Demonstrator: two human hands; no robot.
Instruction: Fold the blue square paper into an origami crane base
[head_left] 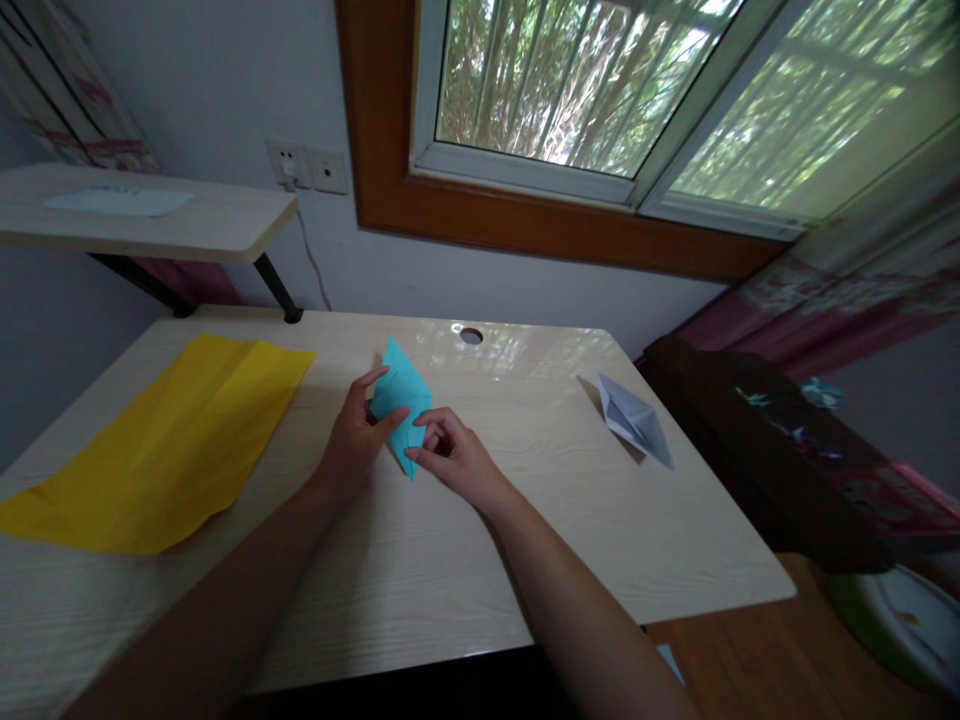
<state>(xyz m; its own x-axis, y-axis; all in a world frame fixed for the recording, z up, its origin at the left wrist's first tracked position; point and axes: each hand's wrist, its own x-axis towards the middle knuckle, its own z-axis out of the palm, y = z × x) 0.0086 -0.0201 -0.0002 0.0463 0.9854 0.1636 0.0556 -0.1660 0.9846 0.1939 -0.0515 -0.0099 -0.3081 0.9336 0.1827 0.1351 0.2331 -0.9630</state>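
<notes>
A folded piece of light-blue paper [405,385], shaped like a long diamond, is between my two hands above the middle of the table. My left hand [360,425] grips its left edge, thumb on the front face and fingers along the side and behind. At the lower right edge, my right hand [454,450] pinches the paper between thumb and fingers. Creases run across the blue surface. Parts of the fingers behind the paper are hidden.
A large yellow sheet [172,440] lies on the table's left side. On the right stands a folded white paper boat [636,420]. A raised shelf [225,222] holds a pale sheet [120,201]. Near the back edge is a round cable hole [472,337].
</notes>
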